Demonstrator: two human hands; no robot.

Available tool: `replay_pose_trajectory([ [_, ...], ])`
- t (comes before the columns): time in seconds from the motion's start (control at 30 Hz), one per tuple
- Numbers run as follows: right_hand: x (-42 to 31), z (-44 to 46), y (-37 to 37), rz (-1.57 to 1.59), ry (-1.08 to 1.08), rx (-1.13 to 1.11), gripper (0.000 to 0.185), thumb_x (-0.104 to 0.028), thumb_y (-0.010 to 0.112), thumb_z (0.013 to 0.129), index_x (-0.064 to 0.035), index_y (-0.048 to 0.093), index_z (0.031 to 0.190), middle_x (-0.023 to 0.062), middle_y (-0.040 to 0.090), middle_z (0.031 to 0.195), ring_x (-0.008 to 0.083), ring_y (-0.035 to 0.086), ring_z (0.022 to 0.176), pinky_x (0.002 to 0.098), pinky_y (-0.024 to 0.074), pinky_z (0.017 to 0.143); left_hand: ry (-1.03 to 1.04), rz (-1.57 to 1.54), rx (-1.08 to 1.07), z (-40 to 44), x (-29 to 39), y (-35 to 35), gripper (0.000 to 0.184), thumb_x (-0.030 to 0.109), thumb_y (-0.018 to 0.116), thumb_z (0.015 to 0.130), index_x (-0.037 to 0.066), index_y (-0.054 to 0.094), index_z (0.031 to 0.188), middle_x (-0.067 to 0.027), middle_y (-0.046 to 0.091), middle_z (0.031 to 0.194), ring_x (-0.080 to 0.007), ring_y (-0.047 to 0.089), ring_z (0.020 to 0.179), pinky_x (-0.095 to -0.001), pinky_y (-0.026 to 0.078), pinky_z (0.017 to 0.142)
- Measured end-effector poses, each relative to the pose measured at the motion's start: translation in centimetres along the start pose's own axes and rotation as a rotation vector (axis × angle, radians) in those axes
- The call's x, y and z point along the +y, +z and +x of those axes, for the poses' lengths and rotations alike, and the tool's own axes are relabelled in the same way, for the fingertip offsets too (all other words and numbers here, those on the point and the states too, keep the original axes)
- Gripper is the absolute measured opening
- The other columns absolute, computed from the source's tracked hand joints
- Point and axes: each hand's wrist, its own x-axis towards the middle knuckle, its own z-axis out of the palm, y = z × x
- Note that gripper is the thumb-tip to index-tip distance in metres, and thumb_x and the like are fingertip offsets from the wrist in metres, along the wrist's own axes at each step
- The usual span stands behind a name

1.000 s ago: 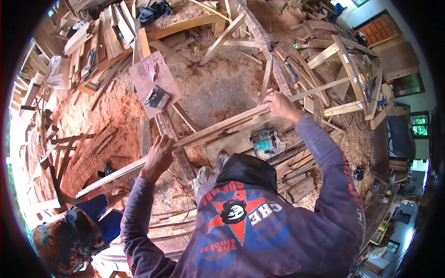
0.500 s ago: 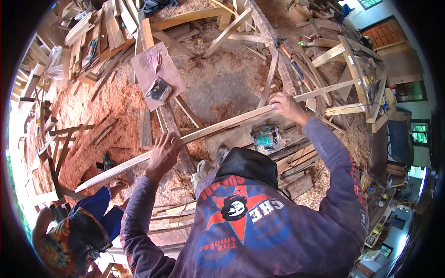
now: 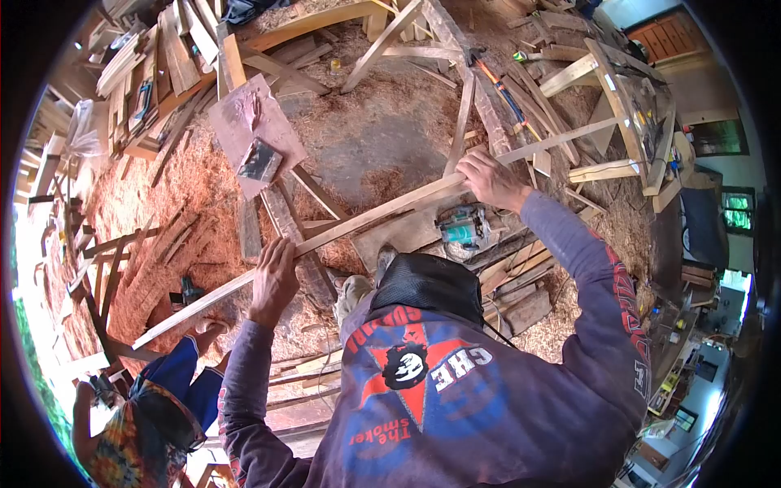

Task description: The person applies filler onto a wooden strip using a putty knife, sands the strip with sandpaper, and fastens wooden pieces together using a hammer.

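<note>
A long, narrow wooden strip (image 3: 382, 210) stretches slantwise across the view, its near-left end low and its far-right end close to a wooden frame. My left hand (image 3: 275, 276) is closed round it left of the middle, thumb side against the wood. Farther right, my right hand (image 3: 488, 177) grips the same strip from above, fingers bent over its edge. Below the strip, near my right forearm, a teal power tool (image 3: 462, 231) rests on boards. A pinkish board (image 3: 236, 106) with a dark flat block (image 3: 260, 161) on it lies beyond my left hand.
Another person (image 3: 138, 423) in a tie-dye shirt is at lower left. Stacked boards (image 3: 171, 53) lie at upper left, and a wooden frame (image 3: 622, 114) stands at right. Shavings (image 3: 187, 171) cover the floor. An orange-and-blue long tool (image 3: 508, 98) leans on a beam.
The view has shifted slightly, so most things sit a little farther left and up. My right hand appears to have moved a little along the strip; both hands still hold it.
</note>
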Motion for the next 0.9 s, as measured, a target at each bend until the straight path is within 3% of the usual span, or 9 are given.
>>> replay_pose_trajectory([
  [0.43,0.2,-1.7,2.4,0.117,0.124,0.122,0.027,-0.006,0.068,0.08,-0.0033,0.057,0.105,0.0152,0.063,0.101,0.0354,0.06,0.103,0.0468,0.0468,0.092,0.024,0.085,0.081,-1.3,-0.4,1.7,0.035,0.001,0.063,0.086,-0.002,0.06,0.121,-0.0235,0.062,0.128,-0.0416,0.056,0.124,-0.0501,0.044,0.107],
  [0.5,-0.1,-1.3,1.0,0.135,0.1,0.131,0.032,-0.01,0.071,0.082,-0.003,0.059,0.11,0.0159,0.065,0.105,0.0364,0.062,0.106,0.0456,0.0473,0.095,0.011,0.041,-0.011,-1.2,-0.3,0.4,0.048,0.007,0.066,0.087,0.0,0.055,0.133,-0.0233,0.057,0.136,-0.0407,0.051,0.131,-0.0502,0.038,0.111],
  [0.57,-1.4,-0.4,-1.4,0.151,0.11,0.154,0.04,-0.019,0.075,0.084,-0.0022,0.061,0.118,0.0182,0.068,0.111,0.0373,0.064,0.107,0.0452,0.0496,0.094,-0.071,-0.025,-0.121,-1.5,-0.2,-1.7,0.091,0.027,0.08,0.08,0.003,0.032,0.154,-0.0211,0.039,0.155,-0.0399,0.035,0.144,-0.0511,0.027,0.117],
  [0.63,-0.6,0.9,-0.9,0.347,0.176,0.154,0.045,-0.029,0.075,0.088,-0.001,0.063,0.121,0.0206,0.07,0.112,0.0363,0.067,0.105,0.0442,0.0521,0.092,-0.162,-0.081,-0.114,-2.3,-1.8,-3.4,0.104,0.036,0.085,0.075,0.005,0.028,0.156,-0.0195,0.036,0.157,-0.0394,0.03,0.147,-0.0515,0.024,0.119],
  [0.67,0.1,1.7,-0.6,0.493,0.326,0.032,0.044,-0.032,0.073,0.09,-0.0001,0.065,0.119,0.0205,0.071,0.11,0.0342,0.068,0.103,0.0428,0.0527,0.091,-0.197,-0.083,-0.14,-3.5,-4.2,-3.5,0.109,0.037,0.087,0.071,0.006,0.027,0.156,-0.0186,0.035,0.158,-0.0397,0.028,0.148,-0.0527,0.022,0.119],
  [0.7,0.7,2.6,-0.4,0.63,0.477,-0.097,0.043,-0.035,0.071,0.092,0.0007,0.067,0.117,0.0205,0.072,0.108,0.0321,0.07,0.102,0.0414,0.0533,0.09,-0.277,-0.039,-0.175,-4.6,-6.5,-3.9,0.095,0.044,0.08,0.08,0.006,0.034,0.154,-0.0192,0.038,0.156,-0.0411,0.027,0.148,-0.0534,0.02,0.119],
  [0.77,1.5,3.8,-1.4,0.445,0.438,-0.346,0.043,-0.04,0.07,0.092,-0.0025,0.071,0.113,0.0181,0.073,0.105,0.0246,0.071,0.096,0.0372,0.053,0.087,-0.466,-0.124,-0.208,-7.0,-13.2,-4.7,0.077,0.057,0.064,0.091,0.007,0.046,0.147,-0.018,0.046,0.152,-0.0419,0.027,0.148,-0.0568,0.018,0.119],
  [0.83,2.8,4.2,-0.7,0.546,0.473,-0.533,0.04,-0.039,0.071,0.09,-0.0046,0.073,0.11,0.0166,0.074,0.102,0.0257,0.071,0.095,0.038,0.0527,0.085,-0.561,-0.013,-0.13,-6.9,-13.9,-7.0,0.069,0.063,0.046,0.098,0.008,0.056,0.14,-0.0153,0.052,0.147,-0.0404,0.027,0.148,-0.0584,0.014,0.118],
  [0.9,2.5,4.9,-1.3,0.519,0.472,-0.571,0.038,-0.038,0.071,0.09,-0.0047,0.073,0.108,0.0167,0.074,0.1,0.028,0.071,0.094,0.039,0.0529,0.084,-0.609,0.115,-0.147,-7.8,-14.6,-7.5,0.062,0.057,0.04,0.102,0.009,0.058,0.138,-0.0127,0.055,0.144,-0.0391,0.028,0.148,-0.0602,0.012,0.117],
])
